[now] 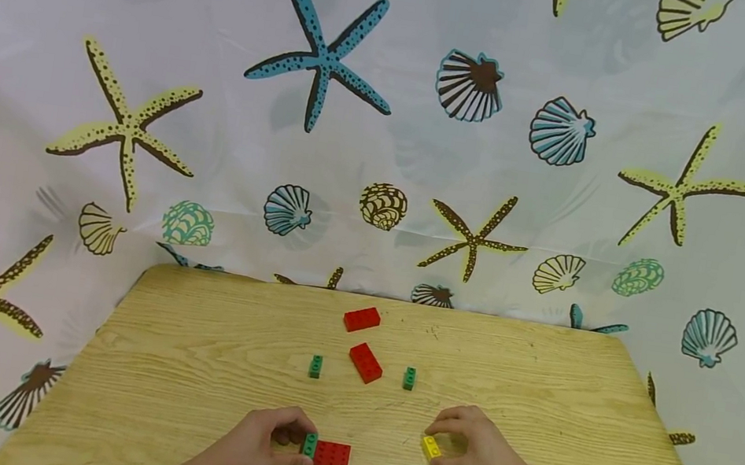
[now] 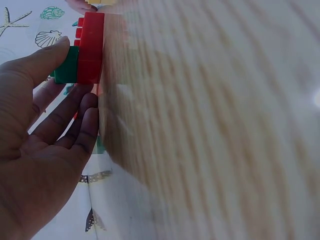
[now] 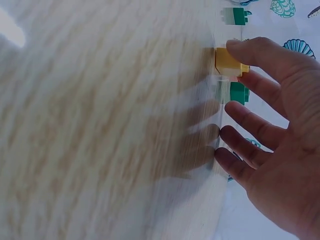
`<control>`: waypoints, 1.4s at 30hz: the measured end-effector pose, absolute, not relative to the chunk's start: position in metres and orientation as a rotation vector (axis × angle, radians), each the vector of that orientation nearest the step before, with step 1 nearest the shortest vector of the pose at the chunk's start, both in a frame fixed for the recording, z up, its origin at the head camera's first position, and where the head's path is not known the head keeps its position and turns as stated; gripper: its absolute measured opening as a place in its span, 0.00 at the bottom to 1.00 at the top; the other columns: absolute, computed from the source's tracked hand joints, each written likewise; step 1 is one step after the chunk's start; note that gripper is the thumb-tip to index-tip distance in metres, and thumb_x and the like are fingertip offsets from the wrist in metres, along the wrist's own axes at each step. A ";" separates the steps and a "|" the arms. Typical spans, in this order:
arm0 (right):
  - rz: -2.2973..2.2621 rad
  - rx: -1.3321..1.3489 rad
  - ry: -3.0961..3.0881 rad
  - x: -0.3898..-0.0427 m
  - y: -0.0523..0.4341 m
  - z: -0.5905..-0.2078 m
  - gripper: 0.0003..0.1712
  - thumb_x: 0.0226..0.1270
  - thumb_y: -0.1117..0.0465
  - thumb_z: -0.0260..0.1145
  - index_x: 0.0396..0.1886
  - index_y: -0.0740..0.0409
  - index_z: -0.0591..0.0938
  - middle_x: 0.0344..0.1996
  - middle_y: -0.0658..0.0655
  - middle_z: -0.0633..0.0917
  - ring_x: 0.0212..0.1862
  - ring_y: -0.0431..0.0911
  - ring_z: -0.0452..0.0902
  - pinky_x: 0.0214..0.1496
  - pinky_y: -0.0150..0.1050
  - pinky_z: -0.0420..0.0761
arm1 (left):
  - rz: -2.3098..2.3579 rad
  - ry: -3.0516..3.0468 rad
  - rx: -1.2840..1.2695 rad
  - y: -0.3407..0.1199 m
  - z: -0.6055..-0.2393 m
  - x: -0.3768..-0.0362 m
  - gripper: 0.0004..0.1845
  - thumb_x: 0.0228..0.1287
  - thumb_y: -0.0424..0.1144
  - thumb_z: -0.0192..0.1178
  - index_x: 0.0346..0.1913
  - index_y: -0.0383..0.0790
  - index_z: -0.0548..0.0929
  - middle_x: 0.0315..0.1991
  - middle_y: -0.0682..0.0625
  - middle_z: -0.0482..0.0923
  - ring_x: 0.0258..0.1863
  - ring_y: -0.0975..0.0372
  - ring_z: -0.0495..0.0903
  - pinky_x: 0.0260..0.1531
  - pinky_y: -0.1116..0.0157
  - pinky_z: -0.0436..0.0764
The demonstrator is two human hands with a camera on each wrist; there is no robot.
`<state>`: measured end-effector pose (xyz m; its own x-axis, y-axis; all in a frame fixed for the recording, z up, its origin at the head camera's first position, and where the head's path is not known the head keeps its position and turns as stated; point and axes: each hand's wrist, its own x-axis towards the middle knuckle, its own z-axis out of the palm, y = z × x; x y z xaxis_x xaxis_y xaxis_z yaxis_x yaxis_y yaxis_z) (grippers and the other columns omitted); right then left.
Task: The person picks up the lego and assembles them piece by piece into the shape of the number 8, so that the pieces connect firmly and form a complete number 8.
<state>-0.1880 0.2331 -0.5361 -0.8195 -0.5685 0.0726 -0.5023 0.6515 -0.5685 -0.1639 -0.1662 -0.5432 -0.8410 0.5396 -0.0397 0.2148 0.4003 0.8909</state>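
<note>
1. my left hand (image 1: 257, 443) pinches the small green brick (image 1: 310, 444) against the red brick (image 1: 331, 456) beside it on the desk (image 1: 196, 367).
2. my right hand (image 1: 480, 454), fingers loosely curled, touches the yellow brick (image 1: 431, 447).
3. two red and two green bricks lie loose beyond both hands (building barely begun, i judge).
</note>
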 end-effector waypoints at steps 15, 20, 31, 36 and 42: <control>-0.995 -0.882 2.742 -0.191 0.217 -0.530 0.18 0.63 0.52 0.80 0.50 0.52 0.90 0.49 0.46 0.90 0.55 0.45 0.81 0.61 0.44 0.81 | 1.393 2.373 0.666 -0.167 -0.546 -0.164 0.15 0.69 0.48 0.72 0.53 0.48 0.85 0.47 0.56 0.86 0.47 0.63 0.84 0.47 0.69 0.82; -1.007 -0.829 2.730 -0.191 0.210 -0.529 0.17 0.62 0.52 0.80 0.48 0.52 0.90 0.46 0.45 0.89 0.52 0.44 0.81 0.60 0.42 0.81 | 1.396 2.366 0.646 -0.167 -0.544 -0.164 0.15 0.69 0.48 0.72 0.53 0.49 0.86 0.47 0.55 0.86 0.47 0.63 0.85 0.47 0.69 0.82; -1.042 -0.794 2.673 -0.191 0.189 -0.530 0.19 0.62 0.51 0.80 0.49 0.53 0.89 0.46 0.48 0.91 0.52 0.45 0.86 0.59 0.42 0.84 | 1.392 2.378 0.627 -0.165 -0.543 -0.164 0.14 0.68 0.48 0.73 0.52 0.49 0.86 0.47 0.56 0.86 0.47 0.63 0.85 0.46 0.69 0.82; -1.052 -0.808 2.656 -0.191 0.179 -0.532 0.18 0.60 0.52 0.81 0.47 0.51 0.88 0.45 0.46 0.90 0.50 0.43 0.85 0.57 0.40 0.84 | 1.399 2.369 0.631 -0.166 -0.544 -0.163 0.14 0.69 0.48 0.73 0.52 0.49 0.86 0.47 0.56 0.86 0.47 0.63 0.84 0.47 0.69 0.82; -1.072 -0.810 2.620 -0.188 0.167 -0.530 0.17 0.61 0.51 0.81 0.46 0.50 0.88 0.44 0.45 0.90 0.49 0.42 0.84 0.56 0.39 0.83 | 1.406 2.357 0.629 -0.166 -0.543 -0.163 0.15 0.69 0.48 0.73 0.53 0.48 0.86 0.48 0.55 0.86 0.47 0.64 0.85 0.47 0.69 0.82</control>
